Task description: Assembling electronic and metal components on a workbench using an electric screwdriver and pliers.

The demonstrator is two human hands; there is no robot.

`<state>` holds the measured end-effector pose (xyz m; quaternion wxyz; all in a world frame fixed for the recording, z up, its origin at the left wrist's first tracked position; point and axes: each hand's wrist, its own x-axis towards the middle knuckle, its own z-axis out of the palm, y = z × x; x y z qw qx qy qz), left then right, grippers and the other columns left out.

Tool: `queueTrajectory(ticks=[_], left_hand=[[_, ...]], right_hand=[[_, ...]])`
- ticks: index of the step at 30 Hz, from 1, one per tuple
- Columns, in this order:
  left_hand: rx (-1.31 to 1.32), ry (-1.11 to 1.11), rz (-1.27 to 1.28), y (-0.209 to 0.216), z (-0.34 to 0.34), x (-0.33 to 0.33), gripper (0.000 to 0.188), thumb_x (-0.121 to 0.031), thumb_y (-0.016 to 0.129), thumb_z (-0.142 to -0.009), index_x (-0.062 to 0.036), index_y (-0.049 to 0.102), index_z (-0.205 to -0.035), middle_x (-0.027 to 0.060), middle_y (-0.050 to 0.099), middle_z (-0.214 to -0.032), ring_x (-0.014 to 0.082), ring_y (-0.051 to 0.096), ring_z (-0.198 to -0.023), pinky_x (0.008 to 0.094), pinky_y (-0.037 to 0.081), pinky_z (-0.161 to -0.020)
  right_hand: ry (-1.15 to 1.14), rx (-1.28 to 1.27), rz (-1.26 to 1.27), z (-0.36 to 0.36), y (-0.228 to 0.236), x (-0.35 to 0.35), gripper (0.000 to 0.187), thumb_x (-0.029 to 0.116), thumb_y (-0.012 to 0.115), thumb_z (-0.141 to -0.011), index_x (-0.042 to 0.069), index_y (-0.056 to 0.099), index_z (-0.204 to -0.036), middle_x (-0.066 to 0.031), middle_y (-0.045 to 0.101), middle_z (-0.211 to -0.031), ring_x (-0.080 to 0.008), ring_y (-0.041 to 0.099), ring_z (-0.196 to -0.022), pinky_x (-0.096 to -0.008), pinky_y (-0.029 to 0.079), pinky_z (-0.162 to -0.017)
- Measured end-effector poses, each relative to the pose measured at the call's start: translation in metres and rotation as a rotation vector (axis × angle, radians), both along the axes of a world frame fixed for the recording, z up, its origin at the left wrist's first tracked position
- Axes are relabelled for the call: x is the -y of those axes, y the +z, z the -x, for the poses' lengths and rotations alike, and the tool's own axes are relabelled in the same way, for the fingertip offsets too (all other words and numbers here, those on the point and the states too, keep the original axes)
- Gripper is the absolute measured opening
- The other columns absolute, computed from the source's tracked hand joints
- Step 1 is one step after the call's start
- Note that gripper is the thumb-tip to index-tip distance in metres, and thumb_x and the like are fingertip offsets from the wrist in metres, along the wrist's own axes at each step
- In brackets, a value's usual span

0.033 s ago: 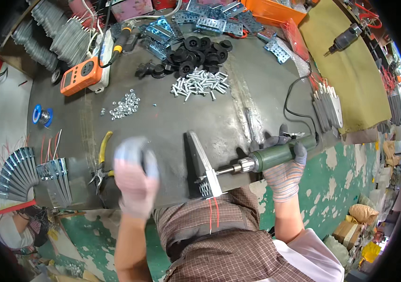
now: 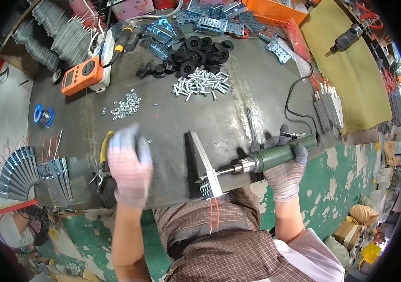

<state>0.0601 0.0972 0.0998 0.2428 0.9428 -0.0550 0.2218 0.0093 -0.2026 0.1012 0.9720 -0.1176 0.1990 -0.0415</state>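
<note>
My right hand (image 2: 285,174), in a striped grey-fingered glove, grips a green electric screwdriver (image 2: 275,157) whose shaft points left. Its bit meets the white end of a flat grey metal part (image 2: 201,151) near the table's front edge; small coils show beside that end, and red and white wires hang from it. I cannot tell how far the bit passes through. My gloved left hand (image 2: 130,164) is blurred, over the table left of this part, its fingers stretched and thumb apart, with nothing visible in it. One small nut (image 2: 150,141) lies beside its thumb. Yellow-handled pliers (image 2: 104,152) lie just left.
Behind are a pile of nuts (image 2: 126,104), screws (image 2: 200,84), black knobs (image 2: 196,54) and blue-silver metal brackets (image 2: 212,23). An orange meter (image 2: 82,75) and solder spool (image 2: 43,115) stand left. Finished-looking grey strips (image 2: 19,174) fan out at left; more (image 2: 327,108) stand right. A cord runs from the screwdriver.
My left hand has shifted slightly left toward the pliers, uncovering more of the small nut beside it. The right hand and screwdriver stay in place.
</note>
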Motion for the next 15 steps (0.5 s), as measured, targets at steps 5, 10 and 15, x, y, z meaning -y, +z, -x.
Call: queueTrajectory(ticks=[5,10,15], left_hand=[[-0.104,0.034,-0.421,-0.011,-0.046,-0.022,0.027,-0.008,0.058,-0.084,-0.0081,0.063,-0.11,0.0168,0.061,-0.106,0.0361,0.058,-0.093,0.0447,0.046,-0.085],[-0.035,0.0,-0.229,-0.014,-0.052,-0.029,0.018,-0.01,0.063,-0.082,-0.0077,0.065,-0.099,0.016,0.063,-0.096,0.0347,0.058,-0.091,0.044,0.046,-0.082],[-0.18,-0.038,-0.237,-0.01,-0.055,-0.029,0.013,-0.01,0.064,-0.08,-0.0057,0.062,-0.092,0.015,0.062,-0.093,0.0346,0.058,-0.088,0.0442,0.046,-0.079]], right_hand=[[0.016,0.021,-0.012,-0.002,0.001,-0.003,0.051,0.021,0.071,-0.076,0.01,0.053,-0.122,-0.001,0.065,-0.087,-0.0206,0.059,-0.094,-0.0575,0.031,-0.107],[0.03,0.038,0.011,-0.003,0.003,-0.004,0.05,0.022,0.071,-0.076,0.01,0.053,-0.121,-0.0012,0.065,-0.087,-0.0206,0.059,-0.094,-0.0583,0.028,-0.108],[0.026,0.034,0.056,-0.002,0.004,-0.005,0.055,0.027,0.073,-0.076,0.009,0.052,-0.123,-0.0015,0.064,-0.09,-0.0196,0.059,-0.093,-0.0577,0.028,-0.108]])
